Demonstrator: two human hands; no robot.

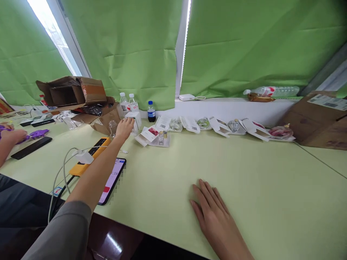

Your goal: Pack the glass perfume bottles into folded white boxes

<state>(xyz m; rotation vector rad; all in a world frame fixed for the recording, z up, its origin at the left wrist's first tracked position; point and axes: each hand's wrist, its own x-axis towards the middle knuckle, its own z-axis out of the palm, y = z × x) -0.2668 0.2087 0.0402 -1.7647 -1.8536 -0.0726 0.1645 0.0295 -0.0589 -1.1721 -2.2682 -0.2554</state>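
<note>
At the end of my outstretched arm, my left hand (pixel 125 129) is at the near side of a small white box (pixel 137 120), its bent fingers against it. Part of that box is hidden behind the hand. Close by stands a clear glass bottle (pixel 112 127). My right hand (pixel 214 213) lies flat on the pale green table (pixel 173 180), fingers stretched out and holding nothing. To the right of the white box, an opened white carton (pixel 150 134) lies with a small clear perfume bottle (pixel 161 138).
Several opened cartons with glass bottles (pixel 234 125) line the wall. A phone (pixel 112 182) and a yellow power strip (pixel 89 157) with cables lie under my left arm. Cardboard boxes (pixel 93 92) stand back left, another (pixel 320 119) at right. Another person's hand (pixel 13 137) holds something purple at far left.
</note>
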